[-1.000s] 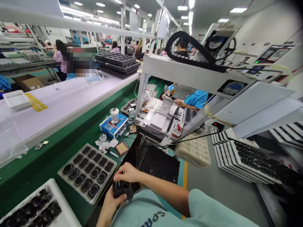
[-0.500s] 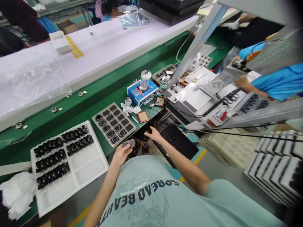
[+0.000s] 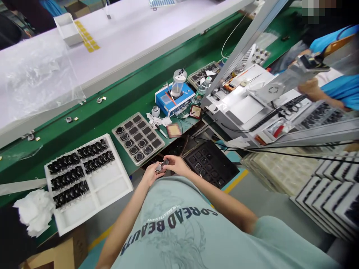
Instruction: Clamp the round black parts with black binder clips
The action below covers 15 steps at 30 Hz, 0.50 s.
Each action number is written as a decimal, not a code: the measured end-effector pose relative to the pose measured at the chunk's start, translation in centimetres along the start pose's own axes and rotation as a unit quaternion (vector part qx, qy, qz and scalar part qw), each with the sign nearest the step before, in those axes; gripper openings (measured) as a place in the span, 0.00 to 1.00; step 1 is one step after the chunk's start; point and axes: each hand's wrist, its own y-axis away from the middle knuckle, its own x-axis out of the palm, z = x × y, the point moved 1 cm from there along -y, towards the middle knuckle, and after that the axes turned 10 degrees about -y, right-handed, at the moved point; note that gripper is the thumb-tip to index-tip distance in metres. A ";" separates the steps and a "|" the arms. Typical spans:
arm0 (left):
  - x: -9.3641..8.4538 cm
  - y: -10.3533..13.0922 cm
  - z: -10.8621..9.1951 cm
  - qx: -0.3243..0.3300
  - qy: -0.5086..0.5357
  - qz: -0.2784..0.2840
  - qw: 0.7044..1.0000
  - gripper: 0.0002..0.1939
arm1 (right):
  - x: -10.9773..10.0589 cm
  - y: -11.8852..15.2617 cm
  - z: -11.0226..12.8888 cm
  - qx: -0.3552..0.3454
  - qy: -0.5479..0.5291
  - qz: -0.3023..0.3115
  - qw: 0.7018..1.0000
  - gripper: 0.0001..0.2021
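Note:
In front of my shirt, just off the bench edge, my two hands meet. My left hand (image 3: 151, 174) is closed around a round silver piece (image 3: 158, 168) about the size of a watch case. A small dark part (image 3: 165, 162) is pinched in the fingertips of my right hand (image 3: 176, 166), right against the silver piece; its kind is too small to make out. Beyond them on the green bench lies a clear compartment tray (image 3: 138, 139) with round and square dark pieces. To the left a white tray (image 3: 105, 186) carries rows of black strap-like items.
A blue box (image 3: 175, 99) with a clear jar (image 3: 178, 84), a water bottle (image 3: 202, 90) and a small pot (image 3: 155, 111) stand behind. Below the bench at right is a black tray (image 3: 211, 164). Stacked trays (image 3: 322, 198) and a co-worker's arm (image 3: 316, 89) are farther right.
My right hand has come back from the dark bin under the bench, now with a dark part in its fingers, and has joined my left hand. The head view has shifted slightly.

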 end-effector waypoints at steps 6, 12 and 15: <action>-4.4 -3.1 2.6 -0.077 0.073 -0.148 0.983 0.08 | 0.9 -2.8 -3.5 0.070 0.305 -0.015 0.949 0.09; -6.2 -5.0 3.7 -0.087 0.124 -0.176 0.973 0.06 | -0.2 -2.0 -5.8 0.091 0.256 -0.048 0.961 0.18; -6.5 -5.6 3.4 -0.087 0.134 -0.163 0.974 0.06 | -1.3 -1.0 -6.8 0.118 0.204 -0.063 0.970 0.19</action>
